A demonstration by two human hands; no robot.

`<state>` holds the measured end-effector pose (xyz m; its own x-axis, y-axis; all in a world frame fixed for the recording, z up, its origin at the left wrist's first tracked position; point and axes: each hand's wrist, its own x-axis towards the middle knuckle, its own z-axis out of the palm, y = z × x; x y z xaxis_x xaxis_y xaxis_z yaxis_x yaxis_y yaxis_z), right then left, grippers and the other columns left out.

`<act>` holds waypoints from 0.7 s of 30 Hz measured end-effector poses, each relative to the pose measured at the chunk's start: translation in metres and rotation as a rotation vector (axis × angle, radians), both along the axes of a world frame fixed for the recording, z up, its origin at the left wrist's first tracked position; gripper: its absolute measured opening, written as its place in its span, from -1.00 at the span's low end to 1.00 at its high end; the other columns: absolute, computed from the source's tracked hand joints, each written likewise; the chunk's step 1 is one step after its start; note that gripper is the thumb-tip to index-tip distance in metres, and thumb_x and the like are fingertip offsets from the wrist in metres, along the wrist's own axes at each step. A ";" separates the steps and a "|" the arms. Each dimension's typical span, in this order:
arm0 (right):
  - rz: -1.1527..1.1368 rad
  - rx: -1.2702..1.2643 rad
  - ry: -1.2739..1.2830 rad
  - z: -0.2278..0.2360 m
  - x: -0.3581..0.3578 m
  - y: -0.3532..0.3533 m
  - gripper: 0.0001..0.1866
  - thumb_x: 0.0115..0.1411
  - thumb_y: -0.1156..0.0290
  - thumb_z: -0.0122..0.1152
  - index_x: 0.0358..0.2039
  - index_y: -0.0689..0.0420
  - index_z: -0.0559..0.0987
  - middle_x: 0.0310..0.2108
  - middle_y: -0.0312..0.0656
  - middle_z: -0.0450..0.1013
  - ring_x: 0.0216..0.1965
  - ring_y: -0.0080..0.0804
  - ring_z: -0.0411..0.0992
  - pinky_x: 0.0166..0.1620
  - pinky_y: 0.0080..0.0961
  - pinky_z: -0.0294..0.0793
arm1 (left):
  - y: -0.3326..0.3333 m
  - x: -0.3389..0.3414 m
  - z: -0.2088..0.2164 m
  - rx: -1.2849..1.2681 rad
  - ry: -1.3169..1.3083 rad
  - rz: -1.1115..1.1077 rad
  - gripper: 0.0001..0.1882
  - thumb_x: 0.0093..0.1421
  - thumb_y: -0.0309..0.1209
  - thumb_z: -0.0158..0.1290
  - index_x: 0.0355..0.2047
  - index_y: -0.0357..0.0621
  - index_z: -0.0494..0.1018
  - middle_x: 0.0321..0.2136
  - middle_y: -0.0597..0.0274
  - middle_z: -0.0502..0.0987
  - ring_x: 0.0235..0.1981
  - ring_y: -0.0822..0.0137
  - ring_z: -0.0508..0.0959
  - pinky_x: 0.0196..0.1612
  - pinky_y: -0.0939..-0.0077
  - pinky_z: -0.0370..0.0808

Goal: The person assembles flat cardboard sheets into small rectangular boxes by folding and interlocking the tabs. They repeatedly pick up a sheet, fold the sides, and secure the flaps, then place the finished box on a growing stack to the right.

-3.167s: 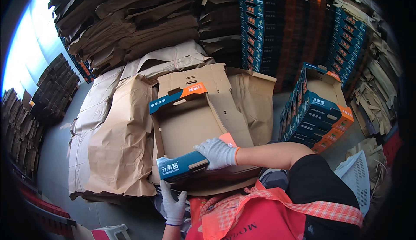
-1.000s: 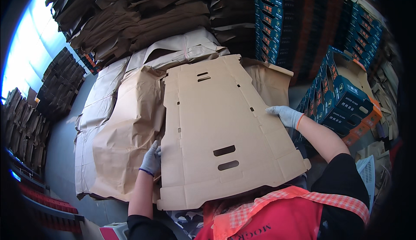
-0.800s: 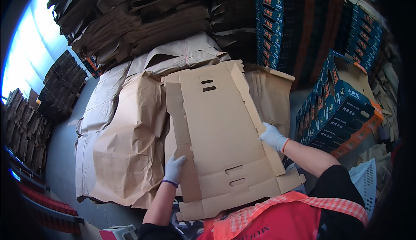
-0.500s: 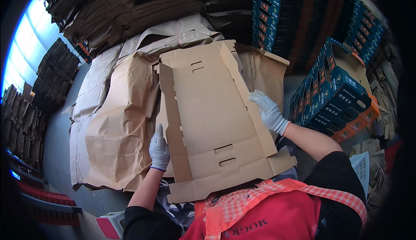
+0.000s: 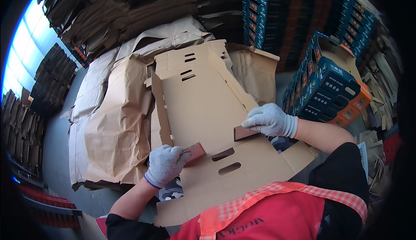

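Note:
A brown cardboard box blank (image 5: 203,97) lies in front of me, its near end flap reaching toward my apron. Paired slots are cut at its far and near ends. With gloved fingers closed, my left hand (image 5: 165,164) grips the near end of the left side flap, where a short reddish-faced tab (image 5: 195,154) points inward. My right hand (image 5: 271,120) is closed on the near end of the right side flap; its dark-edged tab (image 5: 245,132) also turns inward. Both side flaps stand partly raised. The fingertips under the cardboard are hidden.
Wrinkled brown paper (image 5: 119,118) covers bundles to the left and behind the blank. At right stand stacked dark-green and orange printed boxes (image 5: 331,82). Taller stacks of printed boxes (image 5: 255,14) and flattened cardboard (image 5: 125,10) rise at the back.
Both hands have moved to the near ends of the side flaps and closed on them. The end tabs now turn inward, and the near end flap lies lower and flatter.

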<state>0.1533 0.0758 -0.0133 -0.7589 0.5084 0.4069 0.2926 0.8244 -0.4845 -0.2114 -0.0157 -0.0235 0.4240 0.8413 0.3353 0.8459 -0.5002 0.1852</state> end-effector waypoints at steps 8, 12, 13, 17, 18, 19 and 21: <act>0.532 -0.838 -0.963 -0.011 -0.010 -0.073 -0.62 0.13 0.25 0.06 -0.14 0.26 0.51 -0.21 0.17 0.48 -0.12 0.06 0.44 -0.07 -0.19 0.39 | -0.062 0.020 -0.001 -1.368 -0.045 -0.474 -0.34 0.28 0.10 -0.20 0.09 -0.25 0.29 -0.07 -0.28 0.44 -0.04 -0.19 0.46 0.03 0.17 0.40; 0.261 -0.524 -0.649 -0.029 0.001 -0.021 -0.49 0.06 0.14 0.20 -0.03 0.19 0.50 -0.08 0.12 0.45 -0.02 0.01 0.41 0.03 -0.23 0.39 | -0.028 0.009 0.004 -0.914 0.296 -0.352 -0.72 0.21 -0.20 -0.11 -0.24 0.03 0.55 -0.40 -0.02 0.57 -0.39 -0.07 0.55 -0.29 0.12 0.49; 0.094 -0.293 -0.544 -0.036 0.004 -0.009 -0.41 0.04 0.08 0.24 0.03 0.15 0.47 0.04 0.10 0.37 0.06 0.00 0.35 0.10 -0.25 0.34 | -0.022 0.006 0.001 -0.724 0.376 -0.117 -0.74 0.17 -0.22 -0.04 -0.23 0.00 0.55 -0.43 0.03 0.58 -0.40 -0.01 0.57 -0.29 0.18 0.50; -0.373 -0.306 -0.231 -0.075 0.010 0.006 -0.13 -0.02 -0.04 0.35 0.23 0.12 0.29 0.33 0.02 0.03 0.31 -0.05 0.08 0.31 -0.34 0.09 | -0.031 -0.001 -0.023 -0.026 0.043 0.448 -0.54 0.17 -0.31 0.01 0.09 -0.12 0.39 0.10 -0.02 0.38 0.16 -0.01 0.32 0.26 0.01 0.10; -0.377 -0.278 -0.094 -0.085 0.012 0.005 -0.12 -0.03 -0.04 0.35 0.23 0.13 0.28 0.32 0.03 0.04 0.31 -0.05 0.08 0.31 -0.34 0.09 | -0.037 -0.001 -0.032 -0.141 -0.313 0.547 -0.52 0.20 -0.29 -0.01 0.14 -0.13 0.36 0.14 -0.04 0.35 0.20 -0.05 0.28 0.30 -0.05 0.02; -0.415 -0.306 -0.023 -0.093 0.013 0.006 -0.11 -0.03 -0.03 0.36 0.24 0.14 0.27 0.32 0.03 0.05 0.31 -0.05 0.07 0.31 -0.34 0.09 | -0.052 0.001 -0.040 0.152 -0.173 0.585 -0.47 0.25 -0.21 -0.04 0.18 -0.18 0.31 0.20 -0.04 0.30 0.27 -0.07 0.20 0.32 -0.04 -0.04; -0.505 -0.338 -0.015 -0.110 0.013 0.007 -0.09 -0.02 0.01 0.37 0.27 0.14 0.22 0.29 0.04 0.11 0.31 -0.10 0.10 0.30 -0.37 0.11 | -0.075 0.006 -0.062 0.317 -0.158 0.619 -0.39 0.27 -0.11 -0.06 0.23 -0.22 0.23 0.27 -0.08 0.18 0.33 -0.03 0.11 0.33 0.03 -0.06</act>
